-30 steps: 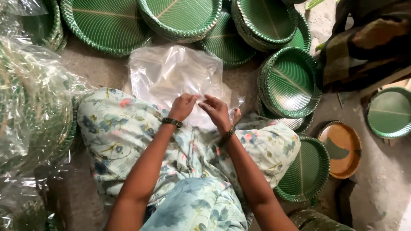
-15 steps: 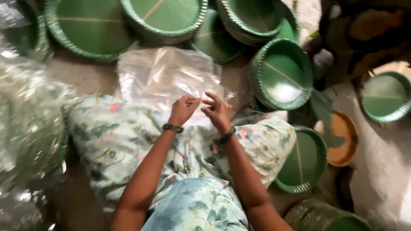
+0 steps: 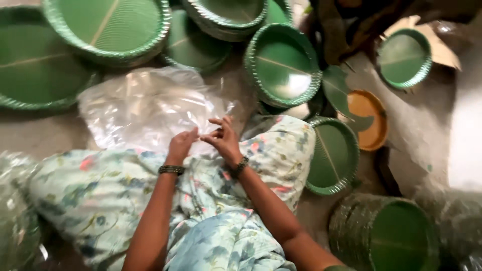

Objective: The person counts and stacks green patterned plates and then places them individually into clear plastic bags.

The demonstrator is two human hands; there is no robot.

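The person is sitting on the floor (image 3: 50, 135), and both hands are meeting at the near edge of a clear plastic bag (image 3: 145, 108) that is lying over the lap and spilling onto the floor ahead; the left hand (image 3: 182, 145) is closing its fingers on that edge, pinching the film; the right hand (image 3: 224, 140) is touching the same edge with thumb and forefinger while the other fingers are fanning out loosely, so whether it is truly gripping I cannot tell.

The bag is looking very light, limp and slick, crinkling and catching glare; I judge it is likely to slip or cling, so the open edge, pinched one layer per hand, is seeming the best place to hold.

The floor is appearing dusty and crowded; stacks of green plates (image 3: 283, 65) with crimped rims are lying all around, a single green plate (image 3: 331, 155) is resting just beside the right knee, an orange plate (image 3: 369, 118) is sitting beyond it, and a wrapped stack (image 3: 381, 233) is lying on its side at lower right.
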